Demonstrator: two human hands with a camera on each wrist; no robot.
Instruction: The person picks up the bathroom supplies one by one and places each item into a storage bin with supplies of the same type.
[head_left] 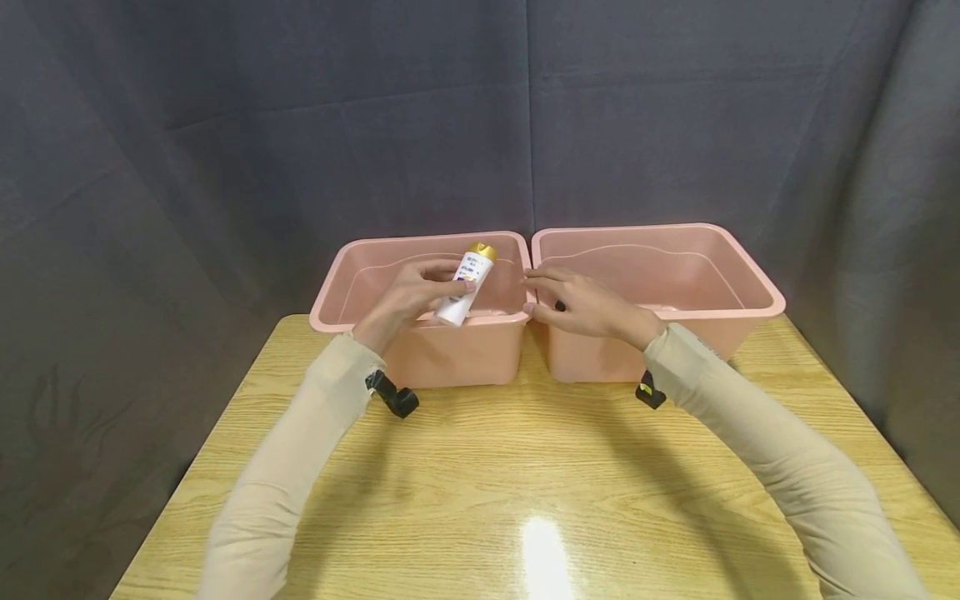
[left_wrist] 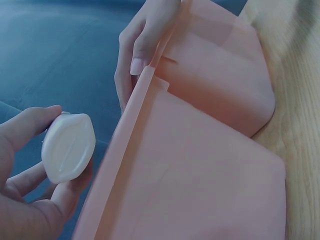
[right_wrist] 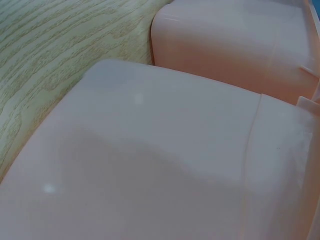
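Observation:
Two pink plastic bins stand side by side at the back of a wooden table [head_left: 525, 467]. My left hand [head_left: 450, 292] grips a white bottle [head_left: 468, 283] with a gold cap, held tilted above the front rim of the left bin [head_left: 420, 242]. In the left wrist view the bottle's oval base [left_wrist: 69, 147] faces the camera, between the thumb and fingers of my left hand [left_wrist: 30, 190]. My right hand [head_left: 536, 287] lies with its fingers stretched out on the rims where the left bin meets the right bin [head_left: 637, 227]. Its thumb and fingers [left_wrist: 137, 45] touch that rim. Both bins look empty.
A dark grey cloth backdrop hangs behind and around the table. The right wrist view shows only the outer walls of the right bin [right_wrist: 150, 165] and left bin [right_wrist: 225, 45] and the tabletop [right_wrist: 50, 60]. Bare wood lies in front of the bins.

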